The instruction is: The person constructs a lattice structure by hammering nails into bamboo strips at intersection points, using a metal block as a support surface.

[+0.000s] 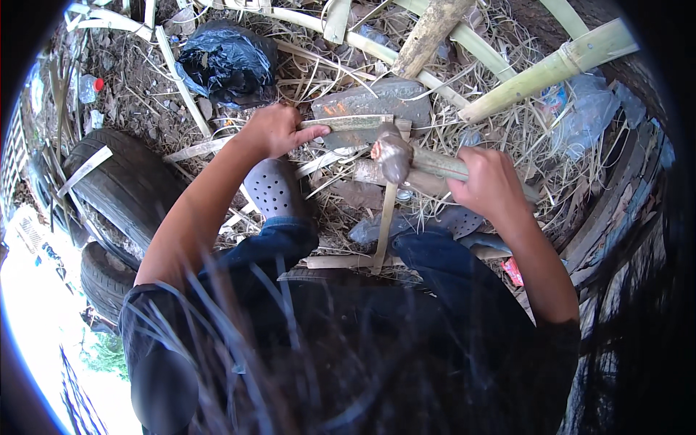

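My left hand (279,129) is closed around one end of a split bamboo strip (355,122). The strip lies across a flat grey stone (370,101) with orange marks. In my right hand (491,180) is a hammer (395,161), gripped by its pale green bamboo-like handle. Its dark metal head is over the strip's right end, beside the stone's near edge; I cannot tell whether it touches the strip. A thin flat slat (386,228) runs from below the hammer head toward me. A short cut log (370,172) lies behind the hammer handle.
Bamboo shavings (533,148) and a thick bamboo pole (554,69) lie at the right. A black plastic bag (228,61) sits at the upper left, above old tyres (119,185). My feet, in grey perforated clogs (272,188), flank the work spot. A bottle with a red cap (88,88) lies far left.
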The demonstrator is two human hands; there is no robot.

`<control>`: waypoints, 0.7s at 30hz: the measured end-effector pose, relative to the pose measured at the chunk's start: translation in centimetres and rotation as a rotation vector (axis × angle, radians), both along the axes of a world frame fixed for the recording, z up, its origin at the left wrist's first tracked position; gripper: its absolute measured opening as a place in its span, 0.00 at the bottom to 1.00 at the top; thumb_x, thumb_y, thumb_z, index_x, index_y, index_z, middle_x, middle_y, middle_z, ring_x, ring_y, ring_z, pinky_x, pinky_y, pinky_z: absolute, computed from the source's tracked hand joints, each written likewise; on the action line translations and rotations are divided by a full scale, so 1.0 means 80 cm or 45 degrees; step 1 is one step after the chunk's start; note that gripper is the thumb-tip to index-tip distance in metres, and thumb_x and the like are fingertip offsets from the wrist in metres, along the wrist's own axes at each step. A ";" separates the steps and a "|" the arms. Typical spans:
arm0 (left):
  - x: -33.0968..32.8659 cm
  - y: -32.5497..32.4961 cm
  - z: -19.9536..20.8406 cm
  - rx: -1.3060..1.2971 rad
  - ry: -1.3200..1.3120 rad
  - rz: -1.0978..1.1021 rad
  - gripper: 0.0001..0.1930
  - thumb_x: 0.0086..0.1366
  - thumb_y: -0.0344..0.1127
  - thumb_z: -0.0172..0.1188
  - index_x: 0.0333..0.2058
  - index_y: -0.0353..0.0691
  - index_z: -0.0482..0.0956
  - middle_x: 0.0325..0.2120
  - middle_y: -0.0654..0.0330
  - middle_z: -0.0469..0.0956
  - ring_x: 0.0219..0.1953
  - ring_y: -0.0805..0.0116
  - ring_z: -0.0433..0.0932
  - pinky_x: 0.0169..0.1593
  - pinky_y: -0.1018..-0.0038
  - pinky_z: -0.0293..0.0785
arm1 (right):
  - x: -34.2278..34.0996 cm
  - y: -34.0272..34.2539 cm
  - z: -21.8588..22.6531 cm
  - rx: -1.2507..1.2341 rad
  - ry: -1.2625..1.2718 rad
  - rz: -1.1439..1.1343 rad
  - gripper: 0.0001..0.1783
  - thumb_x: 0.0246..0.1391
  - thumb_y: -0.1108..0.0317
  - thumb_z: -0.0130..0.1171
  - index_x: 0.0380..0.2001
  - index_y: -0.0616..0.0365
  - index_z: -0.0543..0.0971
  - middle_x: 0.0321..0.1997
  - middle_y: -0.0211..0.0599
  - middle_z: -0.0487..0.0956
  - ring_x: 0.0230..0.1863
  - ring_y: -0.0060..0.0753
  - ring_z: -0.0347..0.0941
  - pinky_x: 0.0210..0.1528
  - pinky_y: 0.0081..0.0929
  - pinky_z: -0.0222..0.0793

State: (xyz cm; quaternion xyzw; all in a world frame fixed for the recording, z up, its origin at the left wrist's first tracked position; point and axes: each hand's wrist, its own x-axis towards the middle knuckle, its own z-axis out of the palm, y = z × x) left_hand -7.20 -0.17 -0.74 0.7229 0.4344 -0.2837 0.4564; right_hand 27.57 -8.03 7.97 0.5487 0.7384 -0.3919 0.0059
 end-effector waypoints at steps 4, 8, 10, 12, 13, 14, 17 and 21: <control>-0.007 -0.003 0.000 0.065 -0.043 0.034 0.42 0.58 0.73 0.48 0.13 0.32 0.75 0.14 0.43 0.73 0.23 0.43 0.77 0.32 0.55 0.72 | -0.006 0.007 0.011 -0.023 -0.072 -0.011 0.14 0.35 0.65 0.66 0.22 0.62 0.75 0.24 0.48 0.78 0.27 0.53 0.77 0.31 0.43 0.74; -0.002 -0.001 0.000 0.040 -0.059 0.025 0.42 0.58 0.73 0.48 0.12 0.32 0.75 0.14 0.43 0.73 0.23 0.42 0.76 0.32 0.55 0.72 | -0.025 0.008 0.062 -0.037 -0.012 -0.032 0.14 0.35 0.66 0.67 0.22 0.61 0.74 0.23 0.46 0.78 0.25 0.53 0.76 0.30 0.43 0.74; 0.002 -0.002 -0.002 0.087 -0.101 0.028 0.42 0.58 0.73 0.48 0.12 0.32 0.74 0.13 0.43 0.72 0.23 0.42 0.76 0.32 0.55 0.72 | -0.035 0.007 0.080 -0.037 -0.051 -0.023 0.14 0.34 0.67 0.68 0.23 0.60 0.75 0.22 0.46 0.77 0.24 0.53 0.76 0.30 0.44 0.74; -0.005 -0.003 -0.002 0.077 -0.076 0.036 0.42 0.58 0.73 0.48 0.13 0.32 0.75 0.13 0.43 0.73 0.23 0.42 0.76 0.32 0.55 0.72 | -0.034 0.010 0.066 -0.067 -0.005 0.001 0.14 0.36 0.66 0.68 0.23 0.61 0.75 0.22 0.46 0.77 0.24 0.53 0.76 0.30 0.44 0.74; -0.007 -0.003 -0.002 0.068 -0.063 0.040 0.42 0.58 0.73 0.48 0.13 0.32 0.75 0.14 0.43 0.73 0.23 0.41 0.76 0.32 0.55 0.72 | -0.033 0.012 0.055 -0.096 0.029 0.022 0.13 0.37 0.65 0.68 0.23 0.61 0.75 0.22 0.46 0.77 0.25 0.53 0.77 0.30 0.44 0.74; -0.007 -0.003 -0.001 0.073 -0.044 0.036 0.42 0.58 0.74 0.48 0.14 0.32 0.75 0.14 0.43 0.73 0.24 0.41 0.76 0.33 0.55 0.73 | -0.031 0.012 0.037 -0.100 -0.121 0.053 0.14 0.39 0.64 0.68 0.24 0.61 0.76 0.23 0.48 0.78 0.26 0.53 0.77 0.31 0.44 0.74; -0.009 -0.007 0.005 0.063 -0.025 0.076 0.42 0.58 0.74 0.48 0.13 0.32 0.75 0.14 0.42 0.73 0.24 0.41 0.76 0.33 0.55 0.73 | -0.040 0.007 0.034 -0.192 -0.301 0.099 0.13 0.39 0.64 0.67 0.25 0.61 0.76 0.25 0.48 0.79 0.28 0.52 0.78 0.33 0.44 0.74; 0.001 -0.001 -0.002 0.044 -0.089 0.037 0.43 0.58 0.75 0.46 0.12 0.32 0.75 0.14 0.43 0.73 0.23 0.42 0.77 0.33 0.54 0.73 | -0.042 -0.005 0.085 -0.143 -0.164 0.088 0.15 0.35 0.65 0.69 0.25 0.60 0.76 0.25 0.45 0.78 0.27 0.49 0.78 0.35 0.42 0.75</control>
